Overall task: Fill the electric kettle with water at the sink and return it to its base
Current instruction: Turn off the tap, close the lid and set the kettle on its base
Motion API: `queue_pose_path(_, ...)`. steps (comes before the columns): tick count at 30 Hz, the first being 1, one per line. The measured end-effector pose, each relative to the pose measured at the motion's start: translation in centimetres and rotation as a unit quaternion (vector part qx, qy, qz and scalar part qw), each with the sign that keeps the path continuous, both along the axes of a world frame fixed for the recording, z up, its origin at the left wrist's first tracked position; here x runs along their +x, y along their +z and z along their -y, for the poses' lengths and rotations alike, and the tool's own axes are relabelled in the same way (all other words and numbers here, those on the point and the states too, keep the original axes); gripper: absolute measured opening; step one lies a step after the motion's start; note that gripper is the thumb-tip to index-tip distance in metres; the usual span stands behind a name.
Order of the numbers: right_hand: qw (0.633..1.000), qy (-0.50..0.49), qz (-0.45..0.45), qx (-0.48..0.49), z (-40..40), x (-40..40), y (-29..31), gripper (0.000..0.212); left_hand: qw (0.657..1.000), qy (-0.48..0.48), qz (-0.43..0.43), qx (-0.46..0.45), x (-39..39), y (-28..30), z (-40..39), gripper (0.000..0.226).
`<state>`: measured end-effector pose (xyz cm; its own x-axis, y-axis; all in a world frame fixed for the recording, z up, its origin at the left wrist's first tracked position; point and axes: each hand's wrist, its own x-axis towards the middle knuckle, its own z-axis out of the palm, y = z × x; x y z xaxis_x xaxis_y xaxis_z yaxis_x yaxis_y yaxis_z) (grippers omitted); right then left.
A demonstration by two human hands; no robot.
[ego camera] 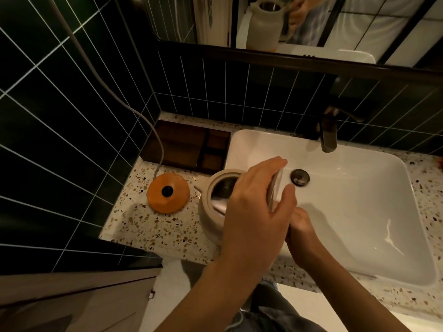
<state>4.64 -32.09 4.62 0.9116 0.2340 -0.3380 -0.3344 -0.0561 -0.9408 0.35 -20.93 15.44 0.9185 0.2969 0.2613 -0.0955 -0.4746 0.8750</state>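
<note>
A beige electric kettle (210, 213) with its top open is held upright over the left rim of the white sink (374, 238). My right hand (302, 228) grips its handle from the right, partly hidden behind my left hand. My left hand (257, 207) holds the kettle's beige lid (276, 188) on edge just above and to the right of the opening. The round orange kettle base (167, 193) lies on the speckled countertop (143, 226) to the left of the kettle, with nothing on it. A dark faucet (328, 135) stands at the back of the sink; no water is seen running.
A grey cord (160, 142) runs from the base up the dark tiled wall. A dark wooden tray (184, 147) sits in the back corner. The sink has a metal drain plug (300, 177). A mirror (263, 22) above reflects the kettle. A cabinet is at lower left.
</note>
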Motion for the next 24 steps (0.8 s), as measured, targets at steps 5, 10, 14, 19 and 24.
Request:
queue_pose_path(5, 0.999, 0.023, -0.025, 0.027, -0.1, 0.0, 0.3, 0.064, 0.997, 0.027, 0.051, 0.041, 0.0, -1.3, -1.0, 0.038)
queue_pose_path(10, 0.999, 0.018, -0.033, 0.027, -0.1, 0.2, 0.8, 0.072, 0.997, 0.069, 0.019, -0.006, -0.3, -3.2, -4.3, 0.043)
queue_pose_path(14, 0.999, 0.034, -0.026, 0.002, -0.2, 0.1, 0.9, 0.063, 0.992, 0.104, 0.003, 0.07, -0.6, -4.0, -6.4, 0.045)
queue_pose_path(19, 0.998, 0.044, -0.022, -0.029, -0.3, 0.1, 0.9, 0.056, 0.94, -0.047, -0.008, 0.337, -0.7, -4.8, -7.1, 0.038)
queue_pose_path(24, 0.999, 0.034, -0.03, -0.024, 0.0, 0.3, 1.0, 0.056, 0.873, -0.133, -0.061, 0.465, 0.0, -4.7, -8.2, 0.06)
